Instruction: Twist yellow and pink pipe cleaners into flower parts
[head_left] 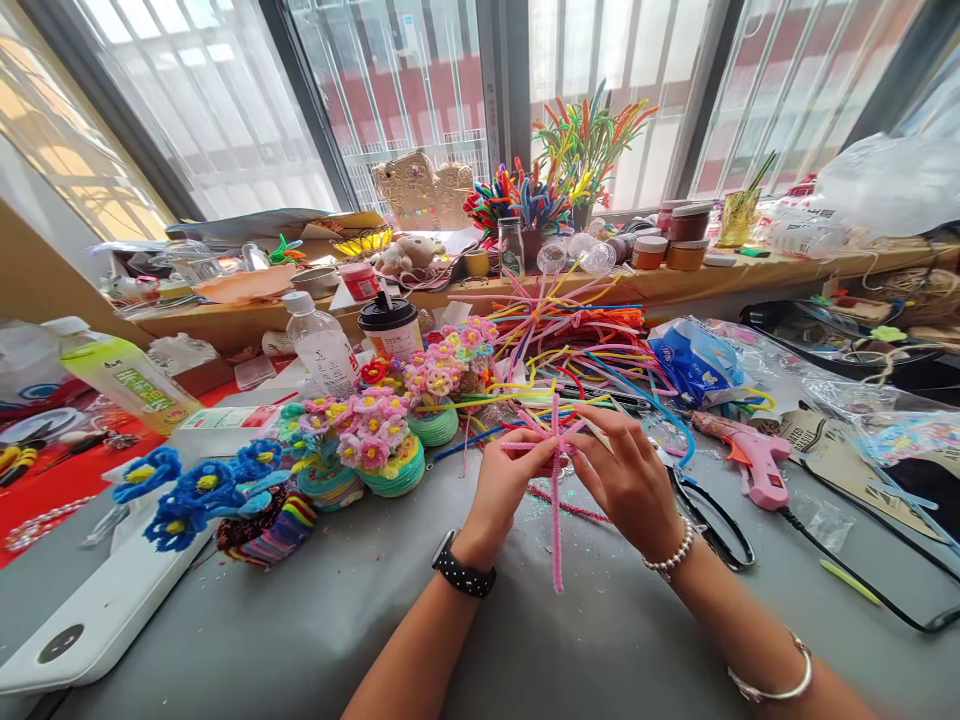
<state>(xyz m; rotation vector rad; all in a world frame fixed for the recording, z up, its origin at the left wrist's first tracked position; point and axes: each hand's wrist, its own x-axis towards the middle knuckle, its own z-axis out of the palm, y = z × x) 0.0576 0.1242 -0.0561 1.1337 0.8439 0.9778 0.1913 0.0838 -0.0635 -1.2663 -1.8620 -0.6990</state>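
Observation:
Pink pipe cleaners point(556, 530), crossed into a star shape, are held up over the grey table, one long strand hanging straight down. My left hand point(506, 485) pinches them near the crossing between thumb and fingers. From the other side, my right hand point(626, 480) has its thumb and fingertips closed at the crossing, gripping a pink strand. A dark red pipe cleaner point(574, 508) lies on the table behind the hands. Beyond them is a heap of loose pipe cleaners point(570, 335) in many colours. Black-handled scissors point(716, 520) rest beside my right wrist.
Pipe-cleaner flower pots point(394, 465) stand to the left, near a blue-flowered one point(266, 520) and a white device point(97, 620). A bottle point(322, 345) and a lidded cup point(390, 325) stand behind. On the right lie a pink glue gun point(754, 460) with its cord and a blue packet point(694, 360).

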